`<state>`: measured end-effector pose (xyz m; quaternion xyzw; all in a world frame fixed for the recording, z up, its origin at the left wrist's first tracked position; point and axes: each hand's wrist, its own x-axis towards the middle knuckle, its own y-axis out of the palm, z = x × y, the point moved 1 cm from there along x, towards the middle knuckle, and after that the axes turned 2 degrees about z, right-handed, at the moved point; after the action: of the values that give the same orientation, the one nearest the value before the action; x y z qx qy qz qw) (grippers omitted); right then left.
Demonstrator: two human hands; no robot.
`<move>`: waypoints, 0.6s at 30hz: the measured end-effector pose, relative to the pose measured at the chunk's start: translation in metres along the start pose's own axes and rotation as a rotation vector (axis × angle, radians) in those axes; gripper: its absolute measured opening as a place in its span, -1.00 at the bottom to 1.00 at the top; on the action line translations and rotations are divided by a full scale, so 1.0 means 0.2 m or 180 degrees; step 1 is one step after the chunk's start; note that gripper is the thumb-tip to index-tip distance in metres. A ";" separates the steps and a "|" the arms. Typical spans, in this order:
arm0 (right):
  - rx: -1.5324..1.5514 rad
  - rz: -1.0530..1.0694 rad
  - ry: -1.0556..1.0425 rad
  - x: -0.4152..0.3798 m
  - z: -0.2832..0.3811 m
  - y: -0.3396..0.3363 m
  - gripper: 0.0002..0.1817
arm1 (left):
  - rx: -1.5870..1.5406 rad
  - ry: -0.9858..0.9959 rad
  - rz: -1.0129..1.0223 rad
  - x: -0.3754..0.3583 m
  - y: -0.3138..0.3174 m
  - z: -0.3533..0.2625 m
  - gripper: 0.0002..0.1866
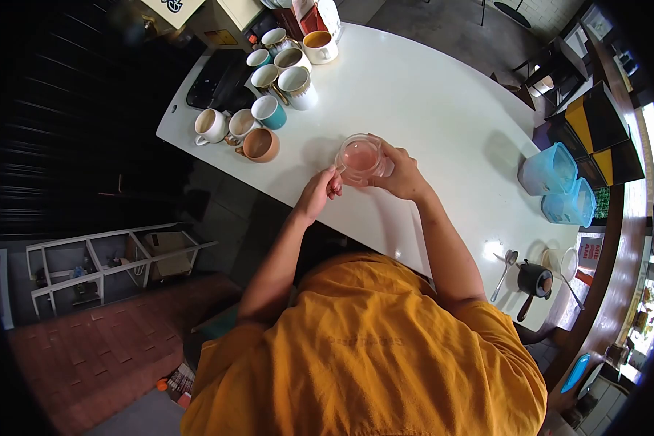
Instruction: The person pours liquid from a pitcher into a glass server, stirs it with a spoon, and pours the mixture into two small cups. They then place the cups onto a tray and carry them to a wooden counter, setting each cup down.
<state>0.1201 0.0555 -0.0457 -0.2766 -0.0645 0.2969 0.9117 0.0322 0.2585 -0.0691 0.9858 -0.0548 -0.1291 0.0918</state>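
Observation:
A clear, pink-tinted glass cup [360, 157] is between my two hands, over the near part of the white table [429, 94]. My left hand [316, 193] pinches the cup's handle on its left side. Around the opposite side of the cup curl the fingers and thumb of my right hand [402, 174]. The cup's mouth faces up toward me. To the left of it, the closest mug is a brown one [261, 146], with a teal mug [269, 113] just behind.
Several more mugs, among them a tall white one [298, 89], crowd the table's left end beside a black machine [218, 83]. On the right are two blue plastic containers [548, 171], a spoon [504, 276] and a small dark pot [534, 279] with a handle.

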 end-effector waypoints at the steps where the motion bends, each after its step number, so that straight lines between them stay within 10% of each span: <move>1: 0.0006 0.0000 -0.0010 0.00 0.00 0.00 -0.01 | 0.0000 -0.0009 -0.0008 0.00 0.00 0.00 -0.63; 18: -0.0676 -0.1069 -0.0311 -0.09 0.07 0.00 0.02 | 0.0597 0.0334 -0.1489 -0.17 -0.04 -0.07 -0.72</move>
<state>0.1016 0.0508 -0.0327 -0.3419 -0.1849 0.1453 0.9099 0.0038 0.2731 -0.0486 0.9813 0.1678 -0.0899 -0.0296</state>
